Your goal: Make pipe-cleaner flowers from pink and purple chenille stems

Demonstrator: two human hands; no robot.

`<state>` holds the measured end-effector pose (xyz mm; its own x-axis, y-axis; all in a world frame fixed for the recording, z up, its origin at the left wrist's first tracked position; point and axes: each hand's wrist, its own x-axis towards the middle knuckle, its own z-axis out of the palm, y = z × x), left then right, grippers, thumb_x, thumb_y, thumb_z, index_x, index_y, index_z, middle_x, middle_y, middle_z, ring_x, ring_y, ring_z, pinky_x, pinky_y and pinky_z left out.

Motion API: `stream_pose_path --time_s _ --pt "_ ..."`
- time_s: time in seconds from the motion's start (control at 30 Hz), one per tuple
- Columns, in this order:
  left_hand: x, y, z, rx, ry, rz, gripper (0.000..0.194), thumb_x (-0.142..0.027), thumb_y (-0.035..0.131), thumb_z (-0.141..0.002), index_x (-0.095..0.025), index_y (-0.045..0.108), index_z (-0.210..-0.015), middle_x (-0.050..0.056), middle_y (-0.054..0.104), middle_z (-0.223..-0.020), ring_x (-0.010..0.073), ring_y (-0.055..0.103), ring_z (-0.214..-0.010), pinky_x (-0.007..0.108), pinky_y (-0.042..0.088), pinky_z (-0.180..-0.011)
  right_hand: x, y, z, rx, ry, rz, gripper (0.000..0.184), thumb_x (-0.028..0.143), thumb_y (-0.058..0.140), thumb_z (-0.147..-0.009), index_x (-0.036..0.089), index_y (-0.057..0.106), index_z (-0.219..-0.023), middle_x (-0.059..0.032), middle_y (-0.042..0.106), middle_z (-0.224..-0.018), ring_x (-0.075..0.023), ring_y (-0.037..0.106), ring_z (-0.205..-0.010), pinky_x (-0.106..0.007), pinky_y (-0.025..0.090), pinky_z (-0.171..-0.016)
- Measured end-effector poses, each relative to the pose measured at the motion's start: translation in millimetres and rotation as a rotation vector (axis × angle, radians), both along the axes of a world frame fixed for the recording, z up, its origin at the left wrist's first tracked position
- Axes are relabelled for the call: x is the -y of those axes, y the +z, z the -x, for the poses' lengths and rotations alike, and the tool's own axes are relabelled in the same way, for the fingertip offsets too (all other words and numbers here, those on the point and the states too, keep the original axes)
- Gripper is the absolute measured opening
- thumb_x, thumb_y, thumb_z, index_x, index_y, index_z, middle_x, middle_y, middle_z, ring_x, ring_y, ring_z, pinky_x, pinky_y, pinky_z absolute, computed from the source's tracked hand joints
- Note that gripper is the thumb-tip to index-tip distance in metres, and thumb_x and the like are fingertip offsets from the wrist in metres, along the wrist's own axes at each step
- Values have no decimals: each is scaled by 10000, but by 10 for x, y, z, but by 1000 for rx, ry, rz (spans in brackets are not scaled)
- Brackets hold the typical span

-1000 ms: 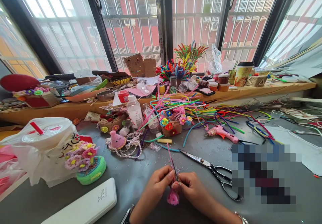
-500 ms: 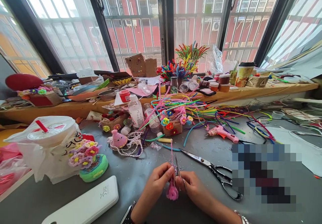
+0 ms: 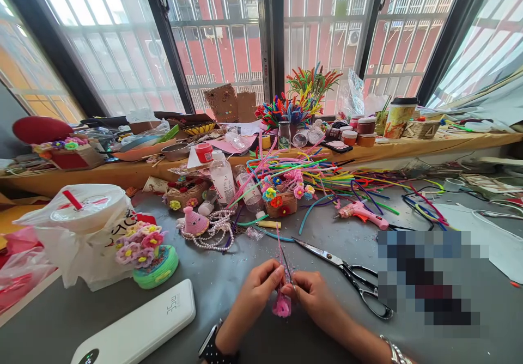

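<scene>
My left hand (image 3: 260, 286) pinches a pink pipe cleaner (image 3: 278, 240) between thumb and fingers, its thin end standing up above the fingertips. Lower down, the same pink fuzzy material forms a small loop (image 3: 281, 306) hanging beneath my hands. My right hand (image 3: 314, 294) grips a small pair of scissors (image 3: 286, 265), and the narrow blades point up and away, close beside the pipe cleaner. My fingers cover most of the scissor handles. To the right, large black-handled scissors (image 3: 342, 265) lie partly open on the grey table (image 3: 229, 326).
At left stand a white power bank (image 3: 141, 320), a green-based flower ornament (image 3: 157, 268) and a bagged drink cup (image 3: 87, 217). Beyond my hands lie a bead string (image 3: 223, 233), bottles (image 3: 222, 179), loose pipe cleaners (image 3: 322, 176) and a pink glue gun (image 3: 362, 214). A blurred patch hides the right side.
My right hand and the small scissors have tilted, bringing the blades across nearer the pipe cleaner. The pink loop sits slightly higher. The view has shifted a little.
</scene>
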<state>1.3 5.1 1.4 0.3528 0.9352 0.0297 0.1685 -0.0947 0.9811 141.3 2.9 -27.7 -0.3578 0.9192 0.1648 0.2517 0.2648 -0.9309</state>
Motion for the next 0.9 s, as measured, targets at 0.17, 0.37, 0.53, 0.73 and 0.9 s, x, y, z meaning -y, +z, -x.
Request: stream_pose_path --time_s 0.17,0.37,0.53,0.73,0.9 --pt "3 4 1 33 5 15 298 -386 414 -778 -158 436 -588 -27 408 -557 103 389 -553 206 321 -540 11 27 -18 -58 32 37 524 619 358 -718 153 404 -482 39 343 -480 -81 303 -470 -203 235 -443" --pt "8 21 -8 24 -1 30 309 -414 445 -756 -155 442 -588 -38 406 -540 95 377 -529 197 312 -512 32 65 -22 -93 102 5 567 670 266 -713 153 400 -522 34 321 -530 -84 289 -503 -201 231 -456" --pt "5 -7 -18 -18 -20 46 333 -450 466 -730 -152 457 -582 -41 405 -535 91 375 -525 190 304 -497 22 13 -8 -110 135 7 552 662 285 -715 155 385 -523 38 301 -526 -80 272 -497 -201 210 -442" --pt "-14 -53 2 -35 -3 42 327 -439 460 -734 -151 451 -579 -43 393 -541 92 368 -533 197 305 -503 -9 -23 -25 -9 16 -8 530 621 370 -712 151 410 -471 43 319 -467 -76 288 -460 -203 205 -426" --pt "-13 -61 10 -21 6 58 327 -445 469 -727 -151 450 -584 -47 389 -537 90 365 -523 196 304 -494 -13 1 -29 6 -19 -17 535 615 380 -709 150 423 -448 39 353 -442 -78 311 -445 -205 222 -428"
